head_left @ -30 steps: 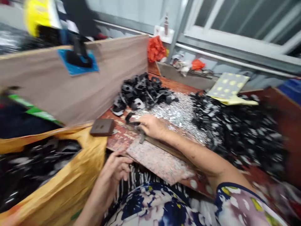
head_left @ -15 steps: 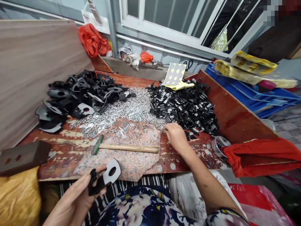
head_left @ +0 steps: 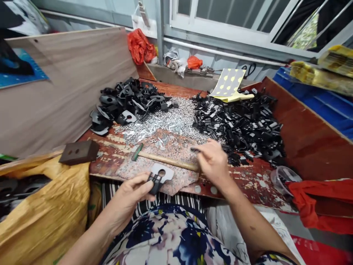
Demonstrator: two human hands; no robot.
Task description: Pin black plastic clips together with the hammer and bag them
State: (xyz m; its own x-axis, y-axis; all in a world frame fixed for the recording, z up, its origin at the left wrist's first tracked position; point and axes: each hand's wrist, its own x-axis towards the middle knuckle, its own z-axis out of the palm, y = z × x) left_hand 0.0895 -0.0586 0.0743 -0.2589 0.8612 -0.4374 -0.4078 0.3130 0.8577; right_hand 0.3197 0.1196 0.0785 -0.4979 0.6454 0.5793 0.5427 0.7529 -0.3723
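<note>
My left hand (head_left: 128, 195) grips a black plastic part with a flat grey plate (head_left: 167, 173) that has a round hole, held low at the table's front edge. Between the thumb and fingertips of my right hand (head_left: 214, 162) is a small dark piece (head_left: 195, 149), blurred, its kind unclear. Below the right hand ends the wooden handle of a hammer (head_left: 171, 161), whose green head points left. The hammer lies on a speckled stone slab (head_left: 124, 169). Silvery metal pins (head_left: 172, 123) lie heaped behind the slab.
Large black parts (head_left: 129, 97) are piled back left, small black clips (head_left: 242, 121) at right. A yellow-dotted card (head_left: 228, 82) lies on the clips. A brown block (head_left: 79, 151) sits front left, a clear plastic tub (head_left: 286, 176) right. Wooden boards (head_left: 311, 136) wall the sides.
My right hand has lifted from the edge of the clip pile, now pinching a small dark piece. My left hand has raised the black part toward the slab. The view has shifted left.
</note>
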